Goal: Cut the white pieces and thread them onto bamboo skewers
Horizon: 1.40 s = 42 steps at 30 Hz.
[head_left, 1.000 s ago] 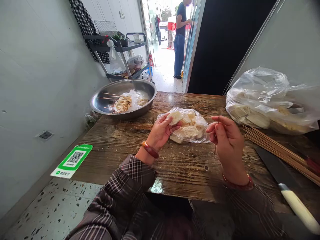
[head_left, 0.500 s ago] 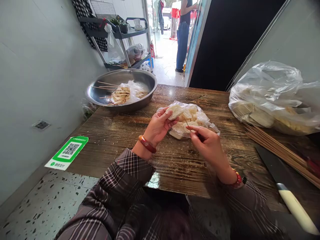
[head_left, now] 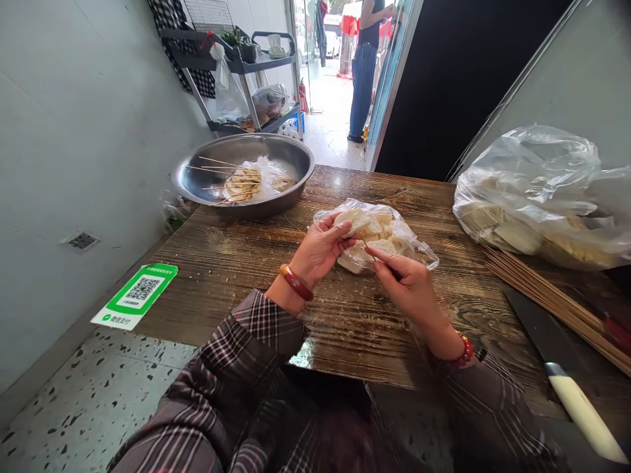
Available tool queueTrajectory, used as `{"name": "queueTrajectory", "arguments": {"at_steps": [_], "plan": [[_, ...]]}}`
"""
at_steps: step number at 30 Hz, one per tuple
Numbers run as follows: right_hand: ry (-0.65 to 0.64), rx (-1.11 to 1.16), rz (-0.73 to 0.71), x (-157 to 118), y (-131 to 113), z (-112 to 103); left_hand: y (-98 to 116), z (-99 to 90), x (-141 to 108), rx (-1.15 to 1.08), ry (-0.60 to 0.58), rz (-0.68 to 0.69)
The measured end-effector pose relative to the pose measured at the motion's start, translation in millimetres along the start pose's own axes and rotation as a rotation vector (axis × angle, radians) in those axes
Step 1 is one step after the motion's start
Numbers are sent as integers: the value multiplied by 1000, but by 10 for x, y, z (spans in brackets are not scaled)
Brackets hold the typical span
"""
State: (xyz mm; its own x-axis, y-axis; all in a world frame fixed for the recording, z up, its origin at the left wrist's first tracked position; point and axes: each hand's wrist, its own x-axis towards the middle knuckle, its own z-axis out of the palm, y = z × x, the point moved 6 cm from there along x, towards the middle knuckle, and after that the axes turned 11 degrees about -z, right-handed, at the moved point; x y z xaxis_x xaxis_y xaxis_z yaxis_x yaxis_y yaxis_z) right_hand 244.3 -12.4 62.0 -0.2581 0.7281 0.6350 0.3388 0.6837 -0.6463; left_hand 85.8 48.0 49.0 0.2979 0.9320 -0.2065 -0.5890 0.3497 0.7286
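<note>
My left hand (head_left: 321,248) is closed on a pale, flat slice of food (head_left: 353,222), its thumb on top. In my right hand (head_left: 405,276) a thin wooden skewer (head_left: 365,246) is pinched between thumb and fingers. The skewer's tip reaches the slice's near edge; whether it has gone in I cannot tell. Beneath and behind both hands lies a clear plastic bag (head_left: 419,249) with several similar pale slices. Further left, skewered slices (head_left: 242,185) rest on plastic inside a large steel basin (head_left: 192,184).
On the right are a big plastic bag of slices (head_left: 513,226), a bundle of skewers (head_left: 542,289) and a cleaver (head_left: 547,341) with a pale handle. A QR-code card (head_left: 140,292) sits at the wooden table's (head_left: 236,263) left edge. Beyond stand a cart (head_left: 236,66) and a person (head_left: 363,79).
My right hand has brought the skewer's tip up to the slice in my left hand. The gap between them has closed. The whole view has shifted slightly.
</note>
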Motion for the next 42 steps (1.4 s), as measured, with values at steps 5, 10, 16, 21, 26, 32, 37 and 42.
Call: {"name": "queueTrajectory", "arguments": {"at_steps": [5,10,16,21,26,32,37,42], "plan": [[10,-10,32,2,11,-12,1,21,-4,-4,-30,14],[17,8,67,5,22,-23,6,25,-9,31,-20,55],[22,36,109,4,47,-25,6,0,-17,101,30,137],[37,34,118,-5,78,-25,-20,7,-6,147,25,160],[55,48,125,-4,99,-18,-28,46,-23,172,9,183],[73,68,133,-4,132,-10,-77,106,-51,191,-4,187],[71,68,91,-2,135,-16,-57,123,-86,202,-10,192],[59,60,54,-7,108,-20,-16,102,-113,133,-30,121]]}}
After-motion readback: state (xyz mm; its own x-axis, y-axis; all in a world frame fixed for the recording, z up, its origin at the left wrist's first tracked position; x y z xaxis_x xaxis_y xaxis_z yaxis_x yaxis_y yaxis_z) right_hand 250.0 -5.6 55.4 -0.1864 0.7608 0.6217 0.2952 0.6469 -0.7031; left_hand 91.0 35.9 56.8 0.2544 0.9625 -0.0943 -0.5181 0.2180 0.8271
